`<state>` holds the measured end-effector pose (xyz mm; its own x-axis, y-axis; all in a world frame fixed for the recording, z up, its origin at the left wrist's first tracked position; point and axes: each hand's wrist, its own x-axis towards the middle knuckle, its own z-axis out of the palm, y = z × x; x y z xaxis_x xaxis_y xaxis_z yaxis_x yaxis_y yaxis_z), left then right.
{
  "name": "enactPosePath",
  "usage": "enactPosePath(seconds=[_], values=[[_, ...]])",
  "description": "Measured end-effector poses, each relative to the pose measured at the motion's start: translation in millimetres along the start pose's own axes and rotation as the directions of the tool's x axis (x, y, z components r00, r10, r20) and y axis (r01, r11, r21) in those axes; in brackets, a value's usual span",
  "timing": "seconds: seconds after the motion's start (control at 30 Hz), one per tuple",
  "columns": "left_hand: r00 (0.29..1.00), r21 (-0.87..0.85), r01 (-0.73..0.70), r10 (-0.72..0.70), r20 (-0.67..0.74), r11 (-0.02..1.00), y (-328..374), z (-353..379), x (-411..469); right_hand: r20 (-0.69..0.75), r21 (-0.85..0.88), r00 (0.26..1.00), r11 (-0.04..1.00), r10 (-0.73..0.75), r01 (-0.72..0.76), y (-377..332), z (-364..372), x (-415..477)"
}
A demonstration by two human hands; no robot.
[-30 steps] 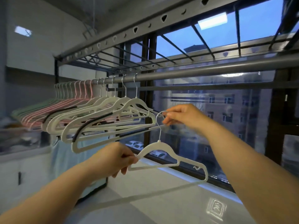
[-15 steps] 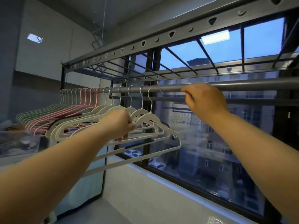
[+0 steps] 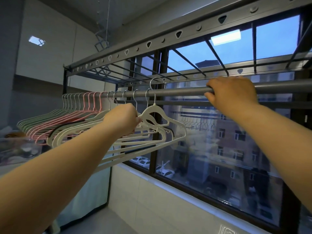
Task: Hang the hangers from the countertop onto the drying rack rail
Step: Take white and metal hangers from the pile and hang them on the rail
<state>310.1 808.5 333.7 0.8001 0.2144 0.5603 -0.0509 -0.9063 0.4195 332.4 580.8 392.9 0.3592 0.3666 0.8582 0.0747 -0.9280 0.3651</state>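
— While the right hand (image 3: 233, 94) curls its fingers over the rail (image 3: 184, 91), what has the left hand (image 3: 125, 119) got?
— It pinches the near shoulder of a white hanger (image 3: 154, 109), at eight o'clock from the right hand.
— Is that hanger on the rail?
— Its hook (image 3: 154, 99) arches over the rail, top standing above it; I cannot tell whether they touch. At its nine o'clock hang more white hangers (image 3: 81, 130), then pink ones (image 3: 59, 123), then green ones (image 3: 32, 122).
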Motion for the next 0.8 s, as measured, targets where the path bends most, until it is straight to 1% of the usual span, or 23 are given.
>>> enactPosePath(seconds=[0.07, 0.17, 0.47, 0.67, 0.8], values=[[1.000, 0.007, 0.006, -0.006, 0.016, 1.000, 3.7, 5.5, 3.9, 0.018, 0.016, 1.000, 1.000, -0.010, 0.010, 0.1, 1.5, 0.4], [0.999, 0.005, 0.014, -0.015, 0.042, 1.000, 6.8, 19.4, 5.7, 0.006, 0.008, 1.000, 1.000, -0.017, 0.017, -0.8, 3.6, -0.1], [1.000, 0.034, -0.012, 0.012, 0.007, 0.999, 7.1, 37.3, 5.4, 0.012, 0.032, 1.000, 0.999, 0.009, -0.010, -3.6, 7.5, 1.2], [1.000, 0.014, -0.024, 0.024, -0.008, 1.000, 2.5, 40.5, 5.6, 0.004, 0.016, 1.000, 1.000, 0.005, -0.005, -6.2, 5.9, -0.8], [0.996, 0.074, -0.075, 0.078, -0.045, 0.994, 3.9, 35.6, 1.1, 0.030, 0.019, 0.999, 1.000, 0.020, -0.020, -7.0, 4.2, -4.9]])
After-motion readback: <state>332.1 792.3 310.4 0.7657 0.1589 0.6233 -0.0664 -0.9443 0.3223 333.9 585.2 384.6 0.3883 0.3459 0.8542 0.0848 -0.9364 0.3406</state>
